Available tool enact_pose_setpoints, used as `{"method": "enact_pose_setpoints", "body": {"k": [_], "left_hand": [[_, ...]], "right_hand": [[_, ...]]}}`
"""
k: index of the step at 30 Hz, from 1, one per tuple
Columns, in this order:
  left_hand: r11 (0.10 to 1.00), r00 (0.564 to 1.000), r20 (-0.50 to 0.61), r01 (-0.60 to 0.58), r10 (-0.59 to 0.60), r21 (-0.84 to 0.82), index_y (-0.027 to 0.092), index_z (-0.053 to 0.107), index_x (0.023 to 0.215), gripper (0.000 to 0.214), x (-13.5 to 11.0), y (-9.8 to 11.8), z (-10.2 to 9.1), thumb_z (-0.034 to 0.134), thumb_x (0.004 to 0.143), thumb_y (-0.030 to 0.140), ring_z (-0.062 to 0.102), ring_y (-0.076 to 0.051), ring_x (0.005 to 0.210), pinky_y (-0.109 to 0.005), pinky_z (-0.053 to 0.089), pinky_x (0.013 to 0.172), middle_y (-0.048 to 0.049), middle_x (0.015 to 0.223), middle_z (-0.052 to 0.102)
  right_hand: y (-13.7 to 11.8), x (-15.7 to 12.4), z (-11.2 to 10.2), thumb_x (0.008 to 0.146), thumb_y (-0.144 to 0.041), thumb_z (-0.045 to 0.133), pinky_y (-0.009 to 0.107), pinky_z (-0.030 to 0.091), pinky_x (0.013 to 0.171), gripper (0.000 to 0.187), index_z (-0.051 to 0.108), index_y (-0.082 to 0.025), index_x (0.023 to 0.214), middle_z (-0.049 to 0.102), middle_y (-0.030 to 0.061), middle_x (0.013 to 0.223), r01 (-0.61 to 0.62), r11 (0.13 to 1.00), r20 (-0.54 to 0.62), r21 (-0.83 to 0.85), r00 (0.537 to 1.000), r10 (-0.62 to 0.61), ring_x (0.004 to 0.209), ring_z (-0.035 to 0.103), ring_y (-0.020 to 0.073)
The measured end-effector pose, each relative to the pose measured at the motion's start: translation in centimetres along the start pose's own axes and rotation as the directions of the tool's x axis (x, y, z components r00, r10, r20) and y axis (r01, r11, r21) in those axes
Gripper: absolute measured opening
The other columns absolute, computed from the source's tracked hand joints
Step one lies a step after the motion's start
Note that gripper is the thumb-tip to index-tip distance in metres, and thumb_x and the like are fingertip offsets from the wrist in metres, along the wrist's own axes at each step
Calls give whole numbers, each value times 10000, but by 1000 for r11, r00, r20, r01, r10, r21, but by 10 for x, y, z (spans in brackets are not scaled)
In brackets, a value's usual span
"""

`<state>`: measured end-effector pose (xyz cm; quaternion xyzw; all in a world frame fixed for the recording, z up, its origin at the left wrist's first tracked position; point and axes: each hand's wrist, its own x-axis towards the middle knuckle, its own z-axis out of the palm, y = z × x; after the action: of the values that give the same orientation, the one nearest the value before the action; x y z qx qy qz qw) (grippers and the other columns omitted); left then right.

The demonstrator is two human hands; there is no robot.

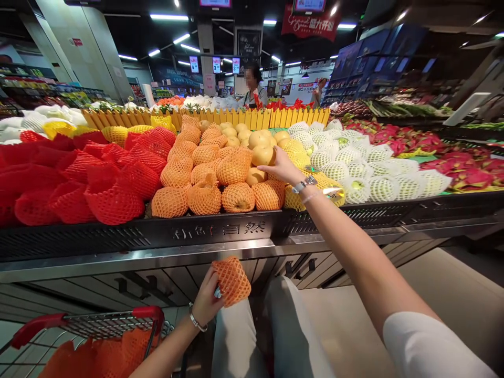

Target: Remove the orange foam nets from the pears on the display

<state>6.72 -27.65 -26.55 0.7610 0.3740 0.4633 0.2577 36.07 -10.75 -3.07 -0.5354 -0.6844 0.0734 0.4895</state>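
My right hand [284, 167] reaches over the fruit display and is closed on a round yellow-brown pear [262, 155], thumb below it. More bare pears [240, 134] lie behind, and pears in orange foam nets [238, 198] are stacked in front and to the left. Lower down, in front of the counter, my left hand [208, 298] grips an orange foam net sleeve [234, 281]. Whether anything is inside that sleeve I cannot tell.
A red-handled shopping cart [148, 313] with orange foam nets [98, 354] stands at lower left. Red-netted fruit [114, 194] lies left, white-netted fruit [356, 189] and dragon fruit [470, 170] right. A black rim [157, 236] edges the display. A person [254, 89] stands behind the yellow fence [252, 119].
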Motion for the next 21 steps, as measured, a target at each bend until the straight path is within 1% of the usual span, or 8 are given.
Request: {"method": "enact_pose_setpoints", "body": {"k": [1, 3, 6, 8, 11, 13, 17, 21], "left_hand": [[1000, 1000, -17, 14, -14, -17, 192, 669, 902, 231, 1, 1, -1, 690, 677, 242, 599, -274, 974, -401, 501, 870, -104, 970, 653], [998, 998, -58, 26, -29, -57, 193, 672, 919, 252, 3, 2, -2, 707, 679, 260, 599, -271, 970, -394, 496, 870, -104, 975, 656], [991, 994, -101, 35, -49, -133, 196, 674, 937, 267, 4, 1, -4, 728, 685, 264, 592, -272, 1006, -379, 484, 878, -105, 1004, 654], [981, 993, -99, 50, -70, -190, 197, 670, 980, 301, 4, -1, -5, 731, 697, 277, 580, -272, 1042, -372, 471, 899, -107, 1046, 646], [958, 989, -84, 93, -120, -270, 191, 643, 1075, 392, 6, -2, -5, 720, 714, 324, 576, -263, 1050, -367, 463, 915, -109, 1086, 630], [948, 987, -64, 125, -150, -293, 183, 636, 1073, 412, 8, -1, -4, 720, 709, 356, 577, -260, 1037, -375, 458, 925, -107, 1077, 627], [944, 982, 0, 182, -189, -277, 180, 645, 1008, 406, 11, 2, -3, 738, 675, 392, 564, -269, 1044, -405, 429, 959, -101, 1057, 636], [943, 977, 48, 214, -209, -254, 182, 637, 1013, 376, 11, 0, 0, 718, 696, 367, 567, -260, 1020, -408, 431, 948, -102, 1059, 636]], "right_hand": [[6, 11, 5, 543, -347, 825, 542, 341, 1046, 870, 422, -83, 1268, 508, 208, 1274, -40, 999, 18, -9, 999, 41, 1225, 454, 363], [14, 22, 14, 502, -335, 835, 515, 390, 996, 882, 418, -88, 1238, 539, 186, 1213, -87, 996, 11, -1, 996, 87, 1146, 506, 343], [17, 22, 18, 460, -345, 838, 483, 416, 958, 879, 426, -100, 1198, 559, 156, 1153, -84, 996, -61, -5, 995, 83, 1084, 532, 321], [13, 21, 17, 453, -360, 830, 477, 424, 937, 840, 449, -103, 1157, 573, 141, 1104, -87, 996, -90, -25, 992, 84, 1045, 542, 315], [6, 19, 11, 467, -390, 806, 473, 441, 900, 769, 475, -111, 1103, 581, 123, 1053, -126, 992, -114, -12, 986, 124, 991, 551, 301], [3, 18, 5, 476, -382, 793, 463, 450, 885, 737, 479, -112, 1086, 577, 119, 1050, -142, 990, -133, 21, 981, 144, 976, 551, 289], [1, 10, -11, 499, -362, 778, 448, 453, 889, 720, 464, -129, 1104, 559, 116, 1095, -114, 990, -172, 78, 977, 126, 997, 543, 272], [5, -5, -23, 511, -370, 774, 454, 448, 905, 747, 455, -129, 1142, 563, 110, 1097, -133, 984, -163, 117, 975, 151, 1010, 549, 274]]}}
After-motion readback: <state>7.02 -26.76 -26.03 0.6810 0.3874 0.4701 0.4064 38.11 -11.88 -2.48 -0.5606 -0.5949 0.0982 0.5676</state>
